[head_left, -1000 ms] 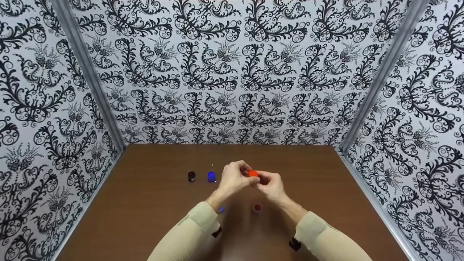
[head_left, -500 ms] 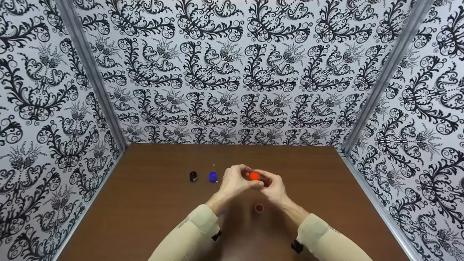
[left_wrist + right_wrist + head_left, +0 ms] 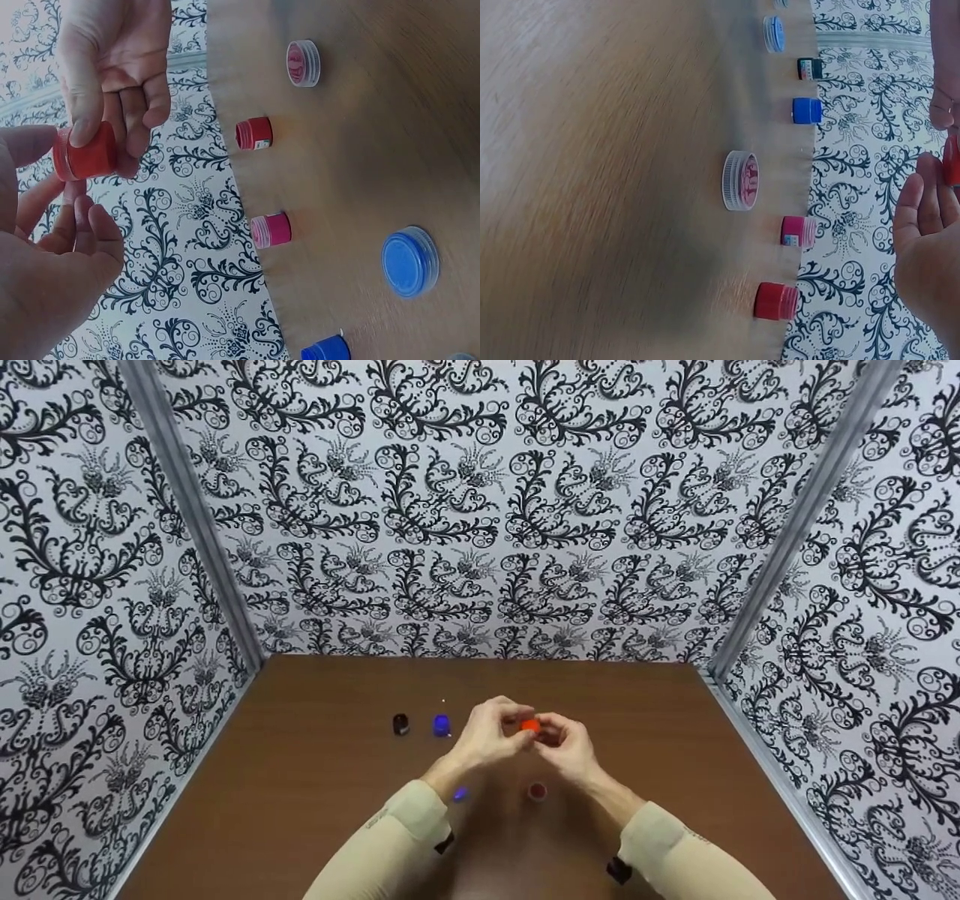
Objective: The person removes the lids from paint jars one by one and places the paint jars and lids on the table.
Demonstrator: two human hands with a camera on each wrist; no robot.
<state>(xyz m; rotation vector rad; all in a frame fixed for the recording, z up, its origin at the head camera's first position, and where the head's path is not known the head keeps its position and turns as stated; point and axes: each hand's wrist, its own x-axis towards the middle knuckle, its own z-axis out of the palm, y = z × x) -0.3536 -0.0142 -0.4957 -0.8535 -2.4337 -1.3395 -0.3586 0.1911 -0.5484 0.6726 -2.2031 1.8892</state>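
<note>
Both hands hold a small orange paint jar (image 3: 94,154) up over the table. My left hand (image 3: 487,731) has its thumb and fingers at the jar's ridged end. From the other side, my right hand (image 3: 566,746) pinches the jar's body, its thumb (image 3: 85,120) lying along it in the left wrist view. Beyond the hands stand a red jar (image 3: 771,301) and a pink jar (image 3: 795,231), both with clear threaded necks; the hands cover them in the head view. A clear lid with red inside (image 3: 536,792) lies below the hands.
To the left stand a blue jar (image 3: 441,725) and a black jar (image 3: 400,724). A blue lid (image 3: 409,262) lies near the left forearm. Patterned walls (image 3: 480,510) close off the back and sides of the brown table (image 3: 300,780).
The orange jar has shifted slightly right and turned between the hands. My left fingers have moved farther over its top. The jars and lids on the table stay put.
</note>
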